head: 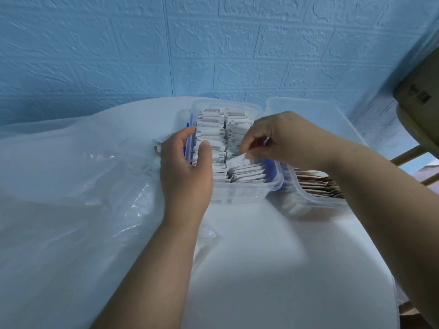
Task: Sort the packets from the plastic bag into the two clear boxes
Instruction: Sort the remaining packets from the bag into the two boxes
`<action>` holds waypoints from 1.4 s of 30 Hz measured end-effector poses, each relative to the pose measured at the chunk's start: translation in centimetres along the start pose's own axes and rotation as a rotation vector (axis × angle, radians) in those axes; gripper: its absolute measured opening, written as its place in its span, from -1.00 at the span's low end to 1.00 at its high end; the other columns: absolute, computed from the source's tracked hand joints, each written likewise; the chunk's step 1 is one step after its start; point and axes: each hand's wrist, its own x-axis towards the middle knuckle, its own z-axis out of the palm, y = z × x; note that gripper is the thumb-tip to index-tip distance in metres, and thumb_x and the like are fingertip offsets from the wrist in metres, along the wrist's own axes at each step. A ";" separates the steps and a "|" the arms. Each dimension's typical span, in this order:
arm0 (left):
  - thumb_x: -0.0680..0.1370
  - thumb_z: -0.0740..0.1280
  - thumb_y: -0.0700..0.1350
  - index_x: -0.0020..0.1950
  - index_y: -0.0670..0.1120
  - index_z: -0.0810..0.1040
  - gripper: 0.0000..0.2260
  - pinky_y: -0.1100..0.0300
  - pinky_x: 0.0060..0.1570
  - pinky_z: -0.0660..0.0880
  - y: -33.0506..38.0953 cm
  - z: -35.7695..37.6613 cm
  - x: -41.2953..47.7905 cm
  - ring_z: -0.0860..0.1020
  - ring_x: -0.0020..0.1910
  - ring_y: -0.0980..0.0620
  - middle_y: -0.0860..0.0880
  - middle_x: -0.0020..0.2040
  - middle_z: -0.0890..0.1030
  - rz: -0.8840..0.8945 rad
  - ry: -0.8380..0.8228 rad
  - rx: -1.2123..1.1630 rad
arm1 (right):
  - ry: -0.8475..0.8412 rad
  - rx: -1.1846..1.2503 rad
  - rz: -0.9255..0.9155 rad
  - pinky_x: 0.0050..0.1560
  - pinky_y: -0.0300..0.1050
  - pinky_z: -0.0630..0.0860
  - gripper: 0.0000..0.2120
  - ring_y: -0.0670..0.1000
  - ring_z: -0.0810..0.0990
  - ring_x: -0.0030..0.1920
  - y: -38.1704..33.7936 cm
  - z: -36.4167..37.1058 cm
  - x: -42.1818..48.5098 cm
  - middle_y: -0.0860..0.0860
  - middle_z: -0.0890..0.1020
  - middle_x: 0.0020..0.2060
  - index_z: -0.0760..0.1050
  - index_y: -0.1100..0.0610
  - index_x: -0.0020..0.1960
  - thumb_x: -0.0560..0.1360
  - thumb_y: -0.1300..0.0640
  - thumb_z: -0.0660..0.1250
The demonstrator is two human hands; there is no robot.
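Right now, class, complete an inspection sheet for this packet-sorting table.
Surface: white table, plastic bag spread over its left.
Job's things: left clear box packed with white packets; right clear box holds brown packets.
Clutter: brownish scrap beside the bag, unclear.
Grips: left hand grips the left clear box's wall; right hand pinches a loose packet.
Cables: nothing seen.
Surroundings: blue brick-pattern wall; cardboard box at right.

Even, cool bluish light, dim overall; soft shadows from my forearms on the white tabletop (261,257), small glare streaks on the crumpled clear plastic bag (123,200), my right hand (280,141) slightly motion-blurred, frame edges bowed by wide-angle distortion.
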 end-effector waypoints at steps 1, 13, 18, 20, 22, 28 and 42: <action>0.53 0.28 -0.09 0.18 0.05 0.47 -0.77 0.28 0.17 0.34 0.1 -0.1 0.0 0.42 0.14 0.22 0.23 0.05 0.44 -0.013 -0.008 0.006 | 0.004 -0.013 -0.011 -0.18 -0.39 0.38 -0.91 -0.19 0.51 -0.29 -0.1 0.0 0.0 -0.19 0.56 -0.33 0.63 0.03 -0.15 0.40 0.21 0.43; 0.53 0.26 -0.08 0.17 0.06 0.49 -0.78 0.23 0.18 0.37 0.4 -0.1 -0.2 0.42 0.12 0.25 0.18 0.12 0.48 -0.044 -0.008 0.014 | -0.046 -0.149 -0.018 -0.24 -0.50 0.29 -0.93 -0.27 0.39 -0.34 0.0 0.5 0.1 -0.22 0.43 -0.37 0.63 0.09 -0.16 0.40 0.22 0.41; 0.52 0.26 -0.09 0.14 0.06 0.50 -0.80 0.29 0.13 0.36 0.3 -0.1 -0.2 0.43 0.09 0.25 0.16 0.10 0.48 -0.032 0.003 0.013 | -0.095 -0.180 0.018 -0.25 -0.50 0.30 -0.89 -0.23 0.44 -0.34 0.4 0.4 0.0 -0.08 0.63 -0.24 0.65 0.05 -0.11 0.41 0.20 0.39; 0.52 0.26 -0.09 0.14 0.06 0.50 -0.80 0.32 0.10 0.35 0.3 -0.1 -0.2 0.42 0.06 0.26 0.16 0.10 0.48 -0.038 0.002 0.017 | -0.108 -0.213 0.008 -0.20 -0.43 0.31 -0.89 -0.18 0.48 -0.25 0.4 0.3 0.2 -0.12 0.64 -0.23 0.65 0.03 -0.09 0.42 0.17 0.38; 0.52 0.26 -0.08 0.13 0.08 0.50 -0.81 0.31 0.11 0.35 0.3 -0.1 -0.2 0.42 0.06 0.26 0.20 0.06 0.47 -0.039 -0.001 0.020 | -0.090 -0.203 -0.022 -0.17 -0.46 0.30 -0.90 -0.18 0.46 -0.24 0.2 0.2 0.4 -0.23 0.55 -0.35 0.64 0.02 -0.12 0.41 0.17 0.38; 0.52 0.26 -0.09 0.12 0.07 0.50 -0.81 0.34 0.10 0.34 0.2 -0.1 -0.2 0.42 0.08 0.26 0.19 0.07 0.48 -0.032 -0.002 0.015 | -0.098 -0.135 -0.010 -0.26 -0.44 0.31 -0.85 -0.23 0.44 -0.34 -0.1 0.9 0.6 -0.19 0.50 -0.39 0.51 -0.05 -0.25 0.42 0.19 0.33; 0.55 0.25 -0.10 0.21 -0.02 0.47 -0.76 0.29 0.16 0.30 1.1 -0.5 -0.2 0.40 0.17 0.16 0.14 0.10 0.42 0.041 -0.049 0.067 | 0.034 -0.174 -0.038 -0.03 -0.03 0.44 -0.90 0.08 0.55 -0.11 -0.1 1.8 -0.9 0.02 0.63 -0.21 0.63 0.10 -0.12 0.46 0.12 0.34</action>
